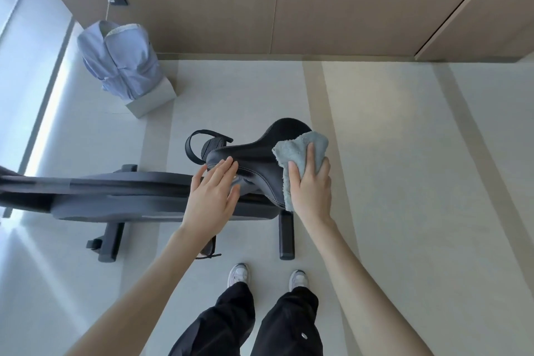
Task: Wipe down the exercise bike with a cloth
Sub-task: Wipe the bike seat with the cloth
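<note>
While wiping the saddle (pixel 254 153) of the exercise bike (pixel 115 196), best to brace at the narrow nose, draw the cloth in overlapping passes along the stitched seams and down over the edges, and turn to a clean face before going on to the frame stretching away left of the saddle. Probably only partway through, judging by how much of the frame lies beyond reach of this pass. At the saddle's nose: left hand (pixel 212 196), fingers straight and close together, laid flat on the leather, gripping nothing. At the saddle's wide rear end, draped over its near edge: pale blue cloth (pixel 297 150). Bunched into that cloth and pressing it onto the saddle: right hand (pixel 310 191), thumb and one finger showing on top, the other fingers wrapped in the fabric.
</note>
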A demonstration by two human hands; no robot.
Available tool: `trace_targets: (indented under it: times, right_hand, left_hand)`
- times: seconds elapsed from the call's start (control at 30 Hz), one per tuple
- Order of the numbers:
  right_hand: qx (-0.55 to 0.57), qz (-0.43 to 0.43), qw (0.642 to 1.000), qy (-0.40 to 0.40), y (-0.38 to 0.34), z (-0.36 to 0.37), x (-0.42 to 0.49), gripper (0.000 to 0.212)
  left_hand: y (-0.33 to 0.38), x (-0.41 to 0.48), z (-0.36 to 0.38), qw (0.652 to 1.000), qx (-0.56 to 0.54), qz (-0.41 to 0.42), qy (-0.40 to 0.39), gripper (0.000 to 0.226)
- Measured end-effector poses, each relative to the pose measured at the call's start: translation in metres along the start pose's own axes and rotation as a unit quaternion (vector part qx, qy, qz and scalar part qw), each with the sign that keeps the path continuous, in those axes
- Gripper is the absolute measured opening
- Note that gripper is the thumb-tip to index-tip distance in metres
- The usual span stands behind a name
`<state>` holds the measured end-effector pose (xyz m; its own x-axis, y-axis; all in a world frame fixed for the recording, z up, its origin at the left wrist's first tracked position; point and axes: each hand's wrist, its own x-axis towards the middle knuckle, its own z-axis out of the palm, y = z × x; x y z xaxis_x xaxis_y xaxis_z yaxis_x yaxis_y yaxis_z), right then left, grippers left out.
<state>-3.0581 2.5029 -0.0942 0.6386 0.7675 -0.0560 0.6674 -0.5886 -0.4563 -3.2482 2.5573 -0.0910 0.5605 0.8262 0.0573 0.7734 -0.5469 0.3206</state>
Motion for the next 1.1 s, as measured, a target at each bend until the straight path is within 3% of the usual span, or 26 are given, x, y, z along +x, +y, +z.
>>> trace_targets:
  times: [0.23, 0.4, 0.67, 0.87, 1.1]
  right_hand:
    - [-0.015, -0.070, 0.997, -0.015, 0.018, -0.016, -0.028, 0.052]
    - [0.023, -0.076, 0.995, -0.058, 0.044, -0.055, -0.051, 0.044]
    - [0.062, 0.017, 0.994, 0.093, 0.109, -0.171, -0.098, 0.025]
    - [0.052, 0.110, 0.963, 0.240, 0.178, -0.258, -0.150, 0.024]
    - [0.021, 0.204, 0.907, 0.369, 0.271, -0.343, -0.215, 0.025]
  left_hand:
    - [-0.001, 0.001, -0.011, 0.998, 0.037, 0.027, -0.039, 0.052]
    - [0.023, 0.006, -0.026, 0.998, 0.019, 0.058, -0.019, 0.050]
    - [0.158, 0.034, -0.046, 0.970, -0.070, 0.235, 0.002, 0.051]
    - [0.311, 0.036, -0.046, 0.908, -0.116, 0.404, 0.013, 0.047]
    - [0.475, -0.003, -0.026, 0.834, -0.145, 0.532, -0.003, 0.046]
